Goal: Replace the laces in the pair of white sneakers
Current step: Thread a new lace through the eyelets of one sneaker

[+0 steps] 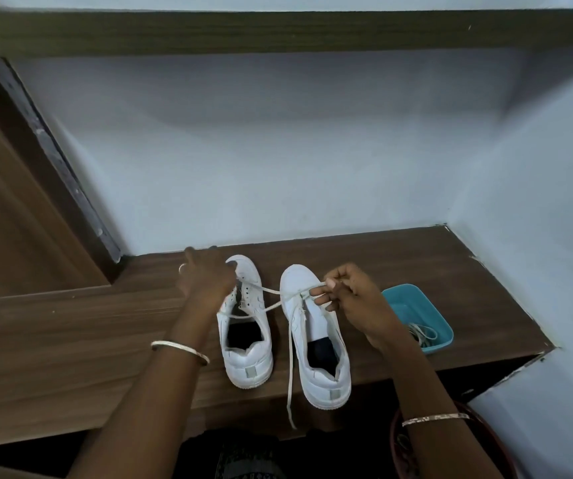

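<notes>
Your right hand [350,299] pinches the lace [271,291] between thumb and forefinger, other fingers curled under. It sits over the forefoot of the right sneaker [326,378], on the shoe's right side above the tongue. Touching the upper or just off it: can't tell.

Lace path: from your pinch it runs left across the gap to the left sneaker [247,361] and meets the eyelets just beside your left hand [205,276]. A second strand comes back from near that shoe's opening toward the front of the right sneaker. One loose end drops along the right sneaker's left side, passes the heel and hangs over the front edge of the wooden shelf [70,340].

Your left hand lies on the front-left of the left sneaker, thumb on the toe cap, fingers stretched past the shoe toward the wall. Pressing or gripping: can't tell. It hides that side of the eyelets. There's a ring [181,268] on one finger, a bangle [179,350] on the left wrist and another on the right.

Both sneakers stand upright side by side, toes to the wall, heels to you, close but apart. The left one sits slightly further back.

The teal tray [413,299] is on the shelf just right of your right hand. Spare laces [425,335] are bunched in its near corner.
</notes>
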Motion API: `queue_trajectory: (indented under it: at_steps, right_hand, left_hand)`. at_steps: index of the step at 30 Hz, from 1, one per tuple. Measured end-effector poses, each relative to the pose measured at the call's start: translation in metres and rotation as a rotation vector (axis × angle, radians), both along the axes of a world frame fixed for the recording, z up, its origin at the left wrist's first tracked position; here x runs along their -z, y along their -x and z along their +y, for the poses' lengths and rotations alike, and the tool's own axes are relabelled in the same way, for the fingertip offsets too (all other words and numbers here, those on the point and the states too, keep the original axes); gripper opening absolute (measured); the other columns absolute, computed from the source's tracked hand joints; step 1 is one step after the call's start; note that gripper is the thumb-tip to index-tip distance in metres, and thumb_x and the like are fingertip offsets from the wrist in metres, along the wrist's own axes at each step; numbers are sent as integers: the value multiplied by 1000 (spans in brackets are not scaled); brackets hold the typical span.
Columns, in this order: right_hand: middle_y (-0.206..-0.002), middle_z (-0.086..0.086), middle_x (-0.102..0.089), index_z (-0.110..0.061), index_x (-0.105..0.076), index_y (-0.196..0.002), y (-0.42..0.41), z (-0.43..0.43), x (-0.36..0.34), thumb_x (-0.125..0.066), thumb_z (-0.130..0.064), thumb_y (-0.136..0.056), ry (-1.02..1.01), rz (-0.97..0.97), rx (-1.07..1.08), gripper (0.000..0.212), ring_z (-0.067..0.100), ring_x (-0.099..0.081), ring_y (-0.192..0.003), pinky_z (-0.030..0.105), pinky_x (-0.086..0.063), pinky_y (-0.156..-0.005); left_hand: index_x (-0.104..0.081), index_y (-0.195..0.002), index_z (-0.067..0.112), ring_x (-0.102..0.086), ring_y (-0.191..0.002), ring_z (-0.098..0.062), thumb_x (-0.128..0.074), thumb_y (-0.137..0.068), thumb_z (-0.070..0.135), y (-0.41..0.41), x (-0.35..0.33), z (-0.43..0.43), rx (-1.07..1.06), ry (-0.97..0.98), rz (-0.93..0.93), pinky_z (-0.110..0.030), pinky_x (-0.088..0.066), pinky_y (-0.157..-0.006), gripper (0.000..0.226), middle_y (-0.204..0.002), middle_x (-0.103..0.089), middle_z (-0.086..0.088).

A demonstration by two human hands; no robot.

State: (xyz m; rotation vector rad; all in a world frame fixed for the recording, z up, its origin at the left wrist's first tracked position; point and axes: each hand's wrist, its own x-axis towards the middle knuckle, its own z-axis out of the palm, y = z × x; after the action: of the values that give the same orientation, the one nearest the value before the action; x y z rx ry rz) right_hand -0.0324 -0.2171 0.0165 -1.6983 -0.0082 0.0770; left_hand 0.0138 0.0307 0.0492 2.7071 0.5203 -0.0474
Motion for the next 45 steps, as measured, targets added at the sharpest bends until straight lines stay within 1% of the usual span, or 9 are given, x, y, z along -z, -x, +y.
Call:
queue_trajectory:
  at_steps: [2, 4, 8, 10, 14, 20, 28, 39, 45]
  right_hand:
    - [-89, 15, -76, -1, -52, -97, -2, 10, 2, -51, -5, -101, -22, -19, 56, 7, 20, -72, -74, 28, -56, -64]
    - [-83, 14, -76, -1, -58, -91, -4, 19, 5, -60, -5, -97, -20, -57, 88, 7, 17, -71, -68, 28, -53, -60]
    - [-78, 10, -76, -6, -77, -83, -8, 29, 8, -78, -1, -81, -33, -178, 123, 5, 25, -73, -74, 39, -59, -72]
    - [-82, 12, -77, -9, -80, -85, -11, 28, 13, -82, -6, -77, -97, -145, 133, 10, 35, -73, -82, 50, -59, -83]
    - [-90, 4, -77, -19, -79, -95, -16, 15, 30, -85, -15, -75, -52, -13, 217, 22, 24, -74, -88, 51, -58, -87]
    - [-101, -5, -72, -19, -72, -109, -8, 15, 43, -83, -36, -77, 487, 65, 252, 38, 11, -67, -92, 28, -56, -80]
    - [-104, 0, -74, -15, -73, -108, -11, 26, 43, -69, -29, -90, 842, -17, 238, 23, 17, -67, -94, 23, -45, -73]
    - [-85, 4, -77, -13, -79, -86, -17, 9, 67, -76, -11, -83, -33, 310, 371, 5, 24, -73, -89, 46, -59, -88]
    - [-86, 11, -77, -11, -79, -78, -20, 9, 70, -74, -6, -84, -166, 361, 345, 9, 34, -72, -94, 54, -57, -90]
  left_hand:
    - [-62, -109, 20, -52, -115, -35, -52, -94, 45, 11, -5, -23, 56, -112, -192, -45, -45, -92, 32, -123, -49, -12]
    - [-66, -111, 18, -57, -108, -27, -49, -97, 46, 13, -9, -43, 275, 128, -341, -38, -48, -89, 36, -114, -59, -8]
    - [-64, -118, 6, -68, -87, -19, -44, -103, 40, 15, 0, -69, 435, 927, 36, -28, -53, -81, 42, -97, -71, -8]
    - [-67, -106, 2, -57, -60, -9, -46, -104, 35, 18, 14, -73, 392, 1070, 91, -26, -48, -60, 40, -73, -62, 0]
    - [-69, -89, 1, -48, -43, 5, -54, -100, 29, 21, 30, -68, 336, 962, 86, -15, -34, -50, 33, -45, -53, 16]
    - [-78, -79, 15, -72, -82, -7, -72, -87, 9, 12, 51, -70, 229, 819, -192, -27, -55, -85, 11, -80, -77, 2]
    - [-72, -78, 19, -67, -79, -9, -75, -82, 19, 8, 69, -102, 169, 549, -249, -25, -47, -71, 5, -84, -72, 9]
    - [-70, -73, 15, -66, -70, -5, -69, -85, 8, 10, 95, -116, 222, 571, -292, -26, -51, -67, 13, -72, -71, 8]
    - [-55, -85, 13, -69, -76, -13, -66, -91, 12, 15, 103, -116, 190, 618, -359, -30, -53, -71, 12, -76, -70, 8]
